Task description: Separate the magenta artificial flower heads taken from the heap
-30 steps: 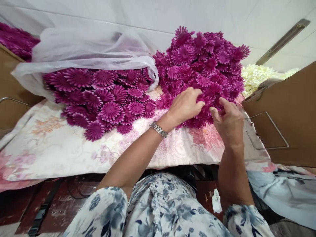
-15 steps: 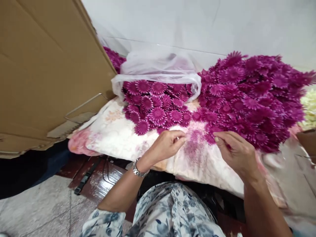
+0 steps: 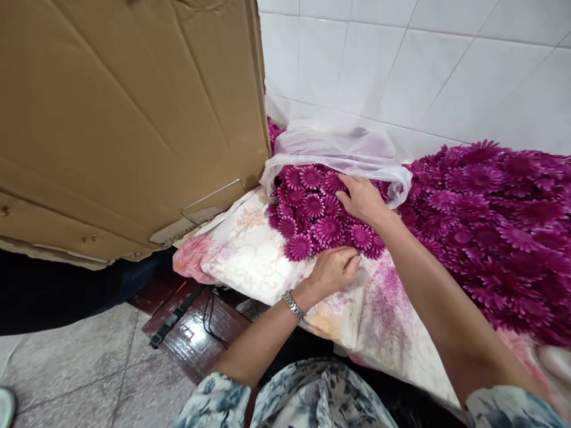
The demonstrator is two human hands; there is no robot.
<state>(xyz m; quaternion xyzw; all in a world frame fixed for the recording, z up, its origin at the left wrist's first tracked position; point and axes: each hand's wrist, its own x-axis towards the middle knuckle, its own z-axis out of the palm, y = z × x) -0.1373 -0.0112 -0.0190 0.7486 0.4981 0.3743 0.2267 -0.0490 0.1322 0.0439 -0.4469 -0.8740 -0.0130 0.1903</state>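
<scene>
My left hand (image 3: 336,268), with a metal watch at the wrist, is closed just above the cloth, at the near edge of the bagged flowers. Whatever its curled fingers hold, if anything, is hidden. My right hand (image 3: 362,199) reaches over the magenta artificial flowers (image 3: 313,205) in the bag's mouth, thumb and fingers apart, fingertips touching the petals. Those flower heads lie packed together, spilling out of a white translucent plastic bag (image 3: 330,142). To the right spreads a large loose heap of the same magenta flowers (image 3: 499,208), partly behind my right forearm.
A floral cloth (image 3: 250,249) dusted with purple covers the work surface. On the left stands a tall cardboard sheet (image 3: 134,119) with a bent wire (image 3: 214,195) at its lower edge. White tiled wall (image 3: 379,59) closes off the back. A black strap (image 3: 176,318) lies below left.
My right hand has moved left from beside the loose heap to the bagged flowers. My left hand has curled tighter. The view has turned left.
</scene>
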